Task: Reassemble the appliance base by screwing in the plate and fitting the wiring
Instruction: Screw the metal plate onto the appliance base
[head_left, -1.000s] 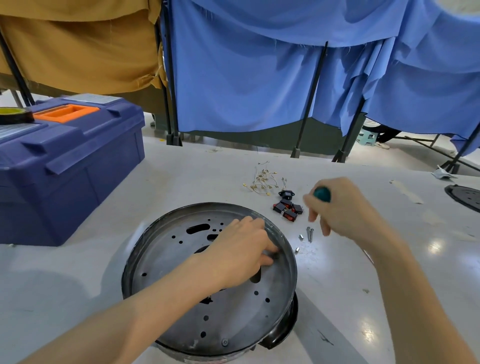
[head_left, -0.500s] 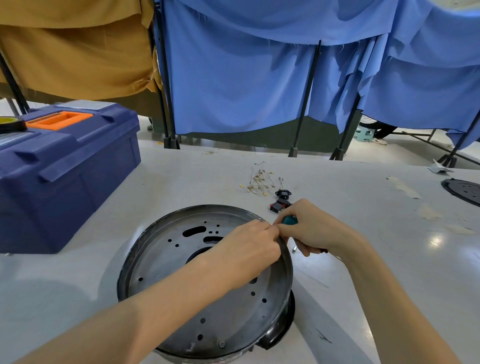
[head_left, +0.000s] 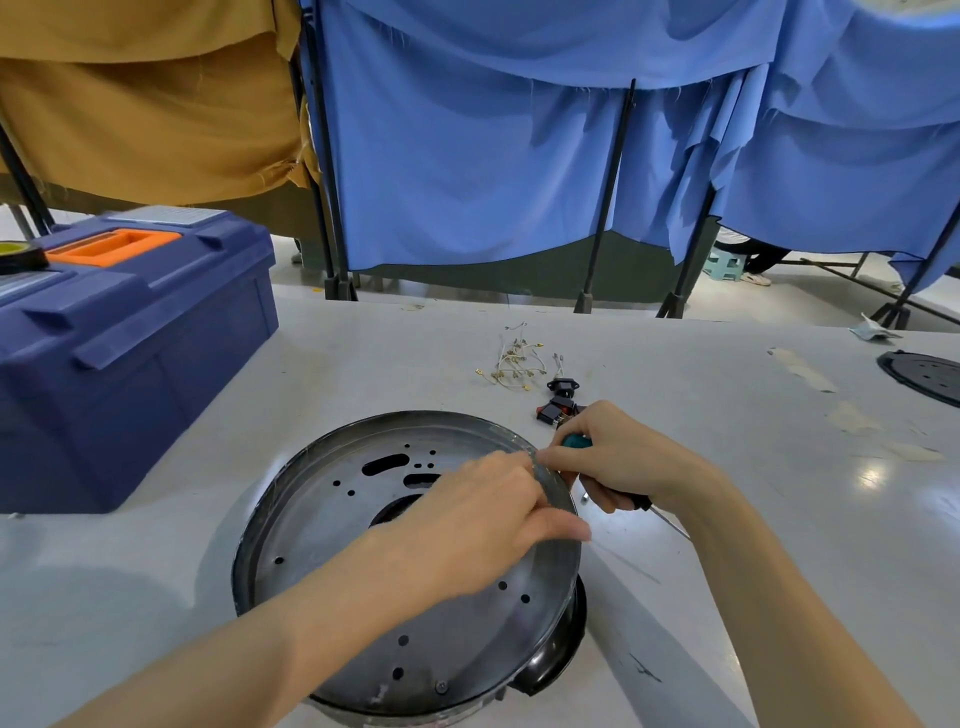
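Note:
The round dark metal appliance base (head_left: 322, 545), its perforated plate facing up, lies on the white table. My left hand (head_left: 478, 519) lies over the plate's right half, fingers reaching the right rim and thumb stretched out. My right hand (head_left: 618, 462) grips a teal-handled screwdriver (head_left: 576, 441), whose shaft points down-right along the table. Its fingertips meet my left fingertips at the rim. Anything small between them is hidden. A bundle of thin wires (head_left: 514, 358) and black-and-red switch parts (head_left: 558, 402) lie just beyond the base.
A blue toolbox (head_left: 130, 338) with an orange tray stands at the left. A black disc (head_left: 924, 374) lies at the far right edge of the table. Blue and tan curtains on black stands hang behind the table.
My right hand has come down and left, from above the loose screws to the base's right rim. My left hand has slid toward that rim until the fingertips meet.

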